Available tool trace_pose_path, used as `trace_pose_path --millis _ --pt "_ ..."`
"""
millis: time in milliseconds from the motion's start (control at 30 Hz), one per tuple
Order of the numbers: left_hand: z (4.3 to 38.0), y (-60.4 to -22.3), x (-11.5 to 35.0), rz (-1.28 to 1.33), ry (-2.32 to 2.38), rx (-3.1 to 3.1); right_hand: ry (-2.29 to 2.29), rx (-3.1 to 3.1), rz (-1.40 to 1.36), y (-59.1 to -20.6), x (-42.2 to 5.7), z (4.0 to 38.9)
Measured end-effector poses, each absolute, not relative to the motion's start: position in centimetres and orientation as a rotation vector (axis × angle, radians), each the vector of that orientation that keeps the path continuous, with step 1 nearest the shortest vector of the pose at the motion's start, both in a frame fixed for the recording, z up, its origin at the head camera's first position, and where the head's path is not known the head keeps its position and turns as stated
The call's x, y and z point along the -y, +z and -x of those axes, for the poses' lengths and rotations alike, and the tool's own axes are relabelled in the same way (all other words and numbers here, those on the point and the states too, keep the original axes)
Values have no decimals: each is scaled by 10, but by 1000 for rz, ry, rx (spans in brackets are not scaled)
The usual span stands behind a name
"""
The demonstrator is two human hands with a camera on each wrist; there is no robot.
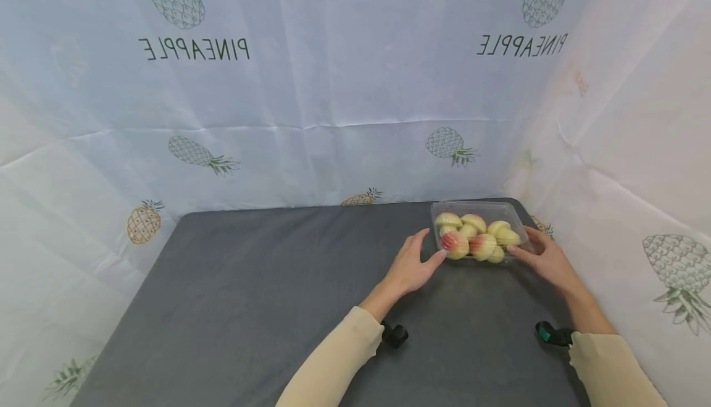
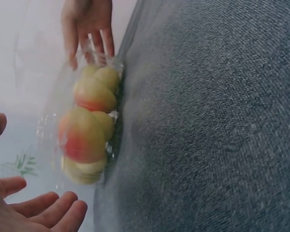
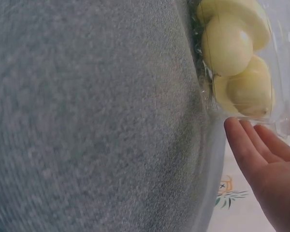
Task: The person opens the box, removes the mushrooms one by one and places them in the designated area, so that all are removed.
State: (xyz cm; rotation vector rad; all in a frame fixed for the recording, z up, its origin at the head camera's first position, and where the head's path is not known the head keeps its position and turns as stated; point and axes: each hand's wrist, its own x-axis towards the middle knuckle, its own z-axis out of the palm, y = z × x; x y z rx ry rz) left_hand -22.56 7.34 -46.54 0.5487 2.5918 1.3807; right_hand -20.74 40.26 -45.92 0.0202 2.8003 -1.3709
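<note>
A clear plastic box (image 1: 508, 210) of yellow, red-blushed fruits (image 1: 454, 244) sits at the back right of the dark table. The fruits' exact kind is hard to tell. At its left end is my left hand (image 1: 408, 266), thumb and fingers spread; in the left wrist view a gap separates the left hand (image 2: 36, 212) from the box (image 2: 53, 140). My right hand (image 1: 548, 264) touches the right end. Close up in the right wrist view, the right hand's fingers (image 3: 249, 145) are extended against the box end beside pale yellow fruits (image 3: 227, 46).
The dark grey cloth-covered table (image 1: 250, 308) stretches left and toward me. White pineapple-print sheets (image 1: 333, 86) hang behind and at both sides; the right one (image 1: 627, 209) comes close to my right hand. Each wrist carries a small black camera (image 1: 395, 335).
</note>
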Motion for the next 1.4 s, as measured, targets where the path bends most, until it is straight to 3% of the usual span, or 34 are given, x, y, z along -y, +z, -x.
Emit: trace_pose_path --millis 1400 --pt "254 -475 -110 -513 1385 -2567 -1407 -2755 32 -465 -412 209"
